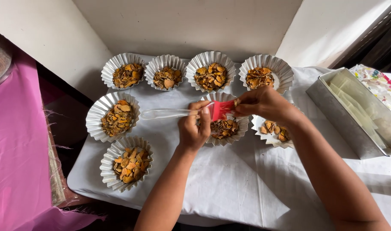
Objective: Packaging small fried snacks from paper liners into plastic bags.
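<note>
A clear-handled brush (182, 113) is clamped in the left hand (194, 128) above the middle foil cup (224, 128); its red bristles (221, 109) are pinched by the right hand (264, 104)

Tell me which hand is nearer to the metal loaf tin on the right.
Right. The right hand pinches the red brush bristles, a short way left of the metal loaf tin; the left hand grips the brush farther left.
</note>
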